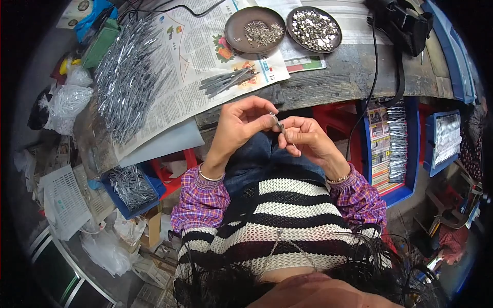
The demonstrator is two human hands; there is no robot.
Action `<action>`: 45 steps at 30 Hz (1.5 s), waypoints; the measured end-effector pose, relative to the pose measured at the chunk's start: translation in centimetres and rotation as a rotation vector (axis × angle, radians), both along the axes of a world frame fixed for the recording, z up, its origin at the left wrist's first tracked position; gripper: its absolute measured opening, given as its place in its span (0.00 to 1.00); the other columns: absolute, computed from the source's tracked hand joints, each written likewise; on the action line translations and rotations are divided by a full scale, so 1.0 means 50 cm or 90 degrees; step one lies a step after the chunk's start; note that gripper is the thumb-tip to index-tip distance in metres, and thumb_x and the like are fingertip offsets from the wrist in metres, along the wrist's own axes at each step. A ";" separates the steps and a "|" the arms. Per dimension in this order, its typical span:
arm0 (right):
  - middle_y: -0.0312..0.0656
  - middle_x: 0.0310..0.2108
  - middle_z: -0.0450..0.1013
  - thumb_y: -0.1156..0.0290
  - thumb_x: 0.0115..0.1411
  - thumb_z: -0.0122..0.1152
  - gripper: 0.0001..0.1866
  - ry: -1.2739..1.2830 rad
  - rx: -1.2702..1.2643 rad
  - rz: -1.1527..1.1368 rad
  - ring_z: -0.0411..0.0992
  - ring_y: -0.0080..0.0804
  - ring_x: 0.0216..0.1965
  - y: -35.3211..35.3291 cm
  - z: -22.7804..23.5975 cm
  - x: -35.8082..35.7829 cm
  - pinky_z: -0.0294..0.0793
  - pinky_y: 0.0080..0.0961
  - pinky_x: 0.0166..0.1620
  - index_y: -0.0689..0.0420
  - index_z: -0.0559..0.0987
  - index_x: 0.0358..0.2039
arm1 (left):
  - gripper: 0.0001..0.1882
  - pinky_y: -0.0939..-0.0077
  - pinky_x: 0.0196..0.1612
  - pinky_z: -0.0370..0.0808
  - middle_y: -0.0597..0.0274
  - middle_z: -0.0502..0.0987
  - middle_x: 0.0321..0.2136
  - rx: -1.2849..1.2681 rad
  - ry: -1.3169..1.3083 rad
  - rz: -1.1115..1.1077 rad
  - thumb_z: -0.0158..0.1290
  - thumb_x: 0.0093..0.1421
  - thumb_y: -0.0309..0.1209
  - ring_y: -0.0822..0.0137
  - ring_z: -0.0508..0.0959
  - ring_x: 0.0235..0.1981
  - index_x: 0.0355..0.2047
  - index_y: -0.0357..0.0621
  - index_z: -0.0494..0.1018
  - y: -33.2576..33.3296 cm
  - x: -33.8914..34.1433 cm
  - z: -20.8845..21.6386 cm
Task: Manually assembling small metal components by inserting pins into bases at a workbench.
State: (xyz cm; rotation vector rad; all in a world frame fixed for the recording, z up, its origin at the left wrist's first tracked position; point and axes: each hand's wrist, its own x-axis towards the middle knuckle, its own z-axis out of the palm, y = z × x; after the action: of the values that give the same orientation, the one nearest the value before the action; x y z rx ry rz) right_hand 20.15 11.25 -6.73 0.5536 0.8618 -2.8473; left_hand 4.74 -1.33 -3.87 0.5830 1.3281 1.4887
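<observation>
Over my lap, just in front of the table's edge, my left hand (237, 124) and my right hand (311, 141) meet fingertip to fingertip. Both pinch a small, slim metal piece (279, 124), mostly covered by the fingers, so its exact kind cannot be made out. Beyond the hands, a small heap of flat grey metal strips (228, 82) lies on newspaper (197, 56). Farther off, one brown dish (234, 38) holds tiny metal pins (263, 34). The dish beside it (335, 45) is filled with small shiny round metal pieces (314, 30).
A large pile of slender metal strips (128, 77) covers the table's left side. Blue trays (405, 192) with rows of metal parts stand low on the right; another blue bin (131, 205) is low left. A black cable (376, 66) crosses the table's right part.
</observation>
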 end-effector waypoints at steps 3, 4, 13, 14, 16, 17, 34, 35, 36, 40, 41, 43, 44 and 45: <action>0.42 0.26 0.74 0.74 0.56 0.57 0.13 -0.007 -0.004 -0.004 0.66 0.17 0.17 -0.001 -0.001 0.001 0.64 0.11 0.21 0.66 0.74 0.40 | 0.08 0.83 0.31 0.73 0.62 0.77 0.25 0.001 0.007 0.009 0.55 0.54 0.22 0.74 0.77 0.27 0.35 0.34 0.73 0.002 0.003 0.000; 0.42 0.26 0.73 0.73 0.56 0.57 0.13 -0.007 -0.021 -0.002 0.65 0.17 0.17 0.000 -0.001 0.001 0.63 0.10 0.21 0.65 0.73 0.41 | 0.07 0.84 0.31 0.72 0.61 0.77 0.25 -0.014 0.017 0.009 0.55 0.55 0.23 0.74 0.77 0.27 0.35 0.34 0.73 0.003 0.004 0.000; 0.38 0.24 0.70 0.70 0.57 0.56 0.13 -0.001 -0.094 -0.002 0.58 0.14 0.16 0.001 0.000 0.002 0.56 0.09 0.19 0.63 0.72 0.41 | 0.06 0.86 0.30 0.72 0.63 0.77 0.25 -0.031 0.048 0.008 0.54 0.56 0.24 0.76 0.77 0.27 0.33 0.35 0.74 0.005 0.010 0.005; 0.37 0.24 0.70 0.70 0.57 0.56 0.13 0.004 -0.100 0.000 0.58 0.13 0.16 0.000 -0.002 0.003 0.56 0.09 0.19 0.63 0.72 0.41 | 0.06 0.86 0.31 0.71 0.63 0.77 0.25 -0.026 0.051 0.015 0.54 0.56 0.25 0.76 0.76 0.27 0.33 0.35 0.74 0.004 0.012 0.005; 0.37 0.24 0.69 0.70 0.57 0.56 0.13 0.009 -0.105 0.000 0.58 0.13 0.16 -0.001 -0.004 0.003 0.56 0.08 0.18 0.63 0.72 0.41 | 0.05 0.86 0.31 0.71 0.64 0.77 0.24 -0.021 0.054 0.019 0.54 0.56 0.25 0.77 0.76 0.27 0.32 0.35 0.74 0.003 0.014 0.005; 0.37 0.24 0.69 0.69 0.57 0.57 0.14 0.011 -0.100 -0.001 0.57 0.13 0.15 -0.002 -0.004 0.004 0.56 0.09 0.18 0.63 0.72 0.41 | 0.05 0.86 0.31 0.71 0.63 0.77 0.25 -0.014 0.050 0.022 0.54 0.56 0.25 0.76 0.76 0.27 0.32 0.35 0.74 0.003 0.016 0.003; 0.37 0.41 0.69 0.83 0.47 0.56 0.21 0.148 0.131 -0.226 0.63 0.18 0.37 0.008 -0.005 0.009 0.65 0.15 0.42 0.62 0.72 0.45 | 0.06 0.88 0.32 0.70 0.69 0.74 0.25 -0.044 0.080 0.075 0.53 0.54 0.21 0.81 0.73 0.27 0.34 0.37 0.73 -0.023 0.065 0.011; 0.37 0.41 0.69 0.83 0.47 0.56 0.21 0.148 0.131 -0.225 0.63 0.18 0.37 0.006 -0.006 0.007 0.65 0.15 0.42 0.62 0.72 0.45 | 0.06 0.87 0.33 0.69 0.68 0.73 0.27 -0.024 0.076 0.077 0.53 0.54 0.21 0.79 0.73 0.28 0.34 0.37 0.72 -0.023 0.074 0.001; 0.37 0.41 0.69 0.84 0.47 0.56 0.22 0.159 0.131 -0.248 0.63 0.18 0.37 0.005 -0.007 0.006 0.65 0.15 0.42 0.62 0.71 0.45 | 0.06 0.86 0.33 0.69 0.68 0.73 0.28 -0.003 0.072 0.077 0.52 0.55 0.21 0.78 0.73 0.28 0.35 0.37 0.72 -0.022 0.081 -0.006; 0.38 0.42 0.68 0.85 0.46 0.57 0.23 0.187 0.133 -0.294 0.62 0.19 0.37 0.002 -0.016 0.004 0.66 0.17 0.41 0.62 0.71 0.46 | 0.08 0.86 0.36 0.69 0.68 0.72 0.31 -0.024 0.118 0.000 0.53 0.55 0.20 0.79 0.72 0.31 0.36 0.36 0.71 -0.022 0.085 -0.010; 0.38 0.42 0.68 0.85 0.46 0.57 0.23 0.187 0.133 -0.293 0.62 0.19 0.37 0.002 -0.015 0.003 0.66 0.17 0.41 0.62 0.71 0.46 | 0.09 0.86 0.38 0.69 0.67 0.73 0.32 -0.040 0.116 -0.013 0.53 0.55 0.20 0.79 0.72 0.33 0.37 0.36 0.71 -0.024 0.085 -0.011; 0.38 0.43 0.67 0.85 0.46 0.56 0.23 0.197 0.135 -0.309 0.62 0.20 0.37 0.001 -0.013 0.003 0.66 0.18 0.41 0.62 0.71 0.46 | 0.10 0.86 0.38 0.69 0.66 0.73 0.33 -0.036 0.115 -0.012 0.53 0.55 0.20 0.79 0.72 0.33 0.38 0.36 0.71 -0.025 0.087 -0.015; 0.38 0.43 0.67 0.85 0.46 0.56 0.23 0.197 0.135 -0.308 0.62 0.20 0.37 0.002 -0.014 0.003 0.66 0.18 0.41 0.62 0.71 0.46 | 0.10 0.85 0.39 0.70 0.65 0.73 0.33 -0.034 0.114 -0.012 0.53 0.55 0.20 0.78 0.72 0.34 0.39 0.36 0.72 -0.026 0.088 -0.016; 0.38 0.43 0.67 0.85 0.46 0.56 0.23 0.204 0.149 -0.310 0.62 0.20 0.37 0.002 -0.015 0.003 0.66 0.18 0.41 0.62 0.71 0.46 | 0.10 0.85 0.39 0.70 0.65 0.73 0.33 -0.034 0.115 -0.012 0.53 0.55 0.20 0.78 0.72 0.34 0.39 0.36 0.72 -0.027 0.088 -0.016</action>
State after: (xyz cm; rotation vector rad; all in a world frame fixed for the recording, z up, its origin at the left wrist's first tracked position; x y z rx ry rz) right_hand 20.31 11.37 -7.46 0.3721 1.2793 -3.3632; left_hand 9.15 -2.67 -4.65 0.7060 1.4923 1.4067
